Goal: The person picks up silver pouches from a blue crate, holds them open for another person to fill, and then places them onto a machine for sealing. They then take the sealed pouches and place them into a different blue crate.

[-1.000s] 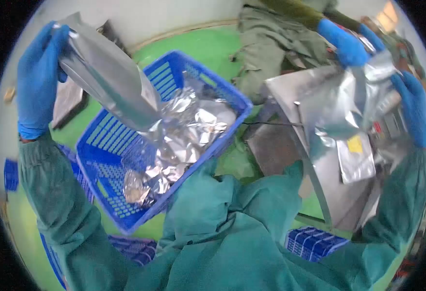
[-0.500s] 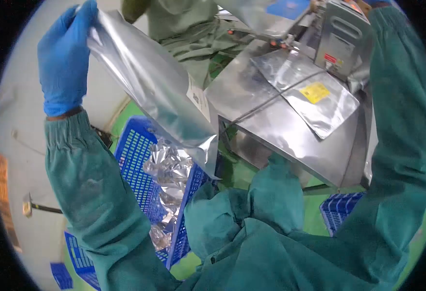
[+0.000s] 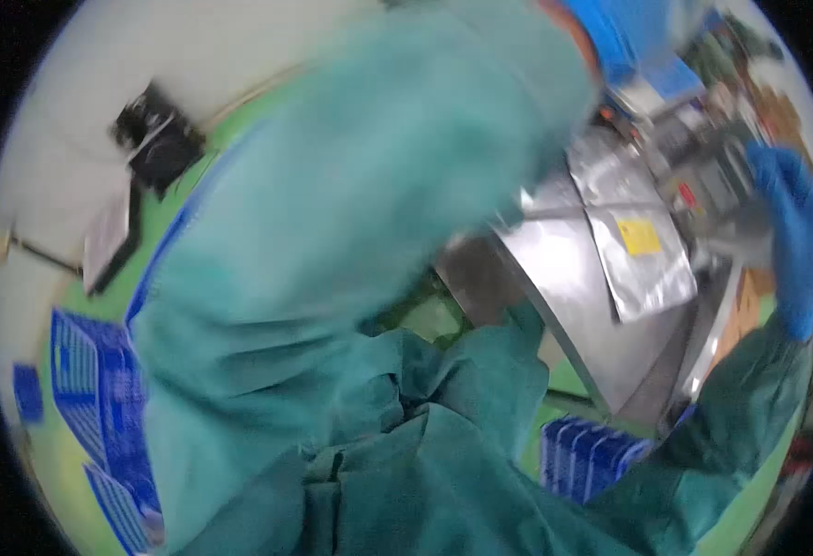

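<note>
My left hand [image 3: 617, 37] is in a blue glove at the top, smeared by motion, its fingers hidden; whether it holds anything cannot be made out. The green sleeve of that arm crosses the middle of the view. At the right edge, my right hand [image 3: 793, 246], also gloved in blue, is beside a grey metal machine [image 3: 714, 176]. Its fingers bend toward the machine, but blur hides their grip. A flat silver bag [image 3: 652, 278] with a yellow label [image 3: 640, 237] lies on the steel table [image 3: 578, 287], left of my right hand.
Blue baskets stand on the green floor, one at the lower left [image 3: 100, 389] and one below the table [image 3: 587, 459]. A black object [image 3: 161, 144] is at the upper left. A cable crosses the silver bag. Blurred items crowd the upper right.
My left hand has swung from the upper left to the top right, and the silver bag it held is no longer visible. My right hand has come into fuller view. The view has shifted.
</note>
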`<state>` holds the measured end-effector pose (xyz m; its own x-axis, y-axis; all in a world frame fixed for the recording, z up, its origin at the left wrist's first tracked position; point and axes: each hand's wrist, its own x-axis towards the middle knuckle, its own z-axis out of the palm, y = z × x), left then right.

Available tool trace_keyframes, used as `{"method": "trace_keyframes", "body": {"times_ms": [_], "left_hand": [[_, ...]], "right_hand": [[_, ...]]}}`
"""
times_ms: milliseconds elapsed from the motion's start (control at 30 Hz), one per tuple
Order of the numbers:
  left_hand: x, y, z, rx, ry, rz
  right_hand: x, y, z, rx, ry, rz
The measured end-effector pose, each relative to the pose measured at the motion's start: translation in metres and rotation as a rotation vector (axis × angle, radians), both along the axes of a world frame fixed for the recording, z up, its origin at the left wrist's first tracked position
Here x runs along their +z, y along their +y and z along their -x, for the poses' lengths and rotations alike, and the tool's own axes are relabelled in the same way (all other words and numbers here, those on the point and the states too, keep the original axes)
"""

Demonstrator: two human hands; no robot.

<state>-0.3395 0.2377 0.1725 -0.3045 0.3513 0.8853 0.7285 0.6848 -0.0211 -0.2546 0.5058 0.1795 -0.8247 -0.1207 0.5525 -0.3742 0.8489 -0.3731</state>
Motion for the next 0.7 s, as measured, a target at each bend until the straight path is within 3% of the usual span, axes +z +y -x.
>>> {"method": "trace_keyframes", "body": {"times_ms": [67, 100, 133, 167, 200, 233, 267, 300, 333, 400, 500, 567, 600, 633, 667, 700], "left_hand": [[-0.04, 0.029, 0.008, -0.007, -0.013, -0.075], [-0.056, 0.061, 0.028, 0.892, 0.249, -0.268], [-0.048, 0.079, 0.035, 1.197, 0.302, -0.375], [-0.04, 0.097, 0.042, 1.535, 0.293, -0.49], [-0.032, 0.106, 0.043, 1.61, 0.306, -0.493], [-0.026, 0.108, 0.039, 1.217, 0.038, -0.598], [-0.023, 0.101, 0.028, 0.997, -0.056, -0.436], [-0.021, 0.094, 0.018, 0.749, -0.18, -0.305], [-0.025, 0.097, 0.022, 0.577, -0.168, -0.412], [-0.044, 0.112, 0.022, 0.352, -0.16, -0.567], [-0.055, 0.074, -0.026, 0.335, -0.146, -0.761], [-0.08, 0.026, -0.052, 0.144, 0.08, -0.627], [-0.108, -0.008, -0.043, -0.077, 0.27, -0.359], [-0.133, -0.05, -0.067, -0.202, 0.151, -0.442], [-0.168, -0.092, -0.072, -0.142, 0.048, -0.26], [-0.198, -0.139, -0.076, -0.083, -0.193, -0.201]], "right_hand": [[-0.03, -0.03, 0.001, 0.028, -0.152, 0.102], [-0.041, -0.042, 0.001, 0.127, -0.324, 0.021], [-0.058, -0.063, 0.001, 0.161, -0.227, -0.052], [-0.065, -0.08, 0.001, 0.18, -0.335, -0.041], [-0.079, -0.087, 0.007, 0.274, -0.263, 0.005], [-0.088, -0.084, 0.022, 0.257, -0.255, -0.005], [-0.097, -0.057, 0.045, 0.201, -0.264, -0.299], [-0.105, -0.046, 0.059, 0.188, -0.228, -0.306], [-0.11, -0.05, 0.071, 0.196, -0.217, -0.242], [-0.114, -0.043, 0.085, 0.199, -0.221, -0.105], [-0.12, -0.037, 0.092, 0.188, -0.23, 0.035], [-0.124, -0.028, 0.092, 0.255, -0.179, 0.196], [-0.126, -0.024, 0.091, 0.323, -0.13, 0.309], [-0.13, -0.024, 0.09, 0.364, -0.095, 0.355], [-0.087, -0.101, 0.061, 0.04, -0.306, -0.022], [-0.09, -0.107, 0.063, 0.012, -0.312, -0.015]]}}
